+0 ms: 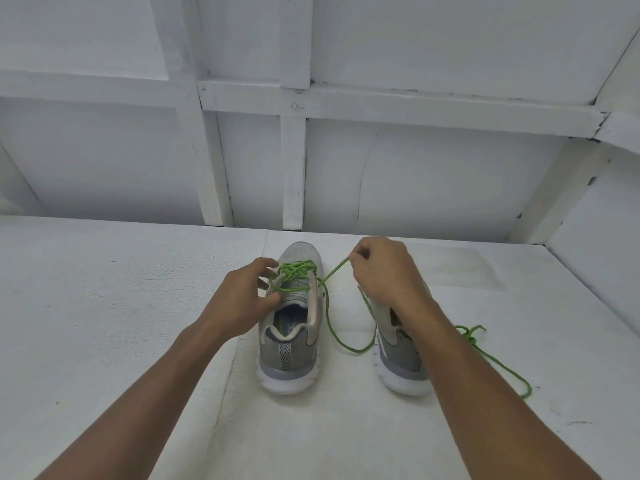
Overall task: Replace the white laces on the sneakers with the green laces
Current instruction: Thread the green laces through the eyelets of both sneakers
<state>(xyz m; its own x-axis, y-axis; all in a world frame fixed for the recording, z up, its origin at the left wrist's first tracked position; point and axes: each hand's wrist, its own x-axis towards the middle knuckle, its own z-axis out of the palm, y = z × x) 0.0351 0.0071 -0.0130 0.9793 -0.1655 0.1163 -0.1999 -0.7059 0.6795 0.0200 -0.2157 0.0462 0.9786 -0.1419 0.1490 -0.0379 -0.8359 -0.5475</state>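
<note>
Two bare forearms reach in from the bottom edge, nearest the camera, over a white, grainy counter. The left hand sits at the left side of a grey mesh sneaker with a thick white sole, which stands heel towards the person and toe towards the wall. Its thumb and curled fingers grip the shoe's left eyelet edge, where a bright green cord lace crosses back and forth over the tongue. From the sneaker's right eyelets the lace runs taut up to the right hand, which pinches it between thumb and forefinger, the other fingers curled in. A slack green loop droops onto the counter between the shoes. Under the right wrist stands a second grey sneaker, largely hidden by the arm and parallel to the first. To its right a second green lace lies loose on the counter, knotted near the shoe. Behind the counter rises a white panelled wall crossed by white battens. The left sneaker's insole carries print too small to read, and a black-and-white chevron tab runs down its heel.
</note>
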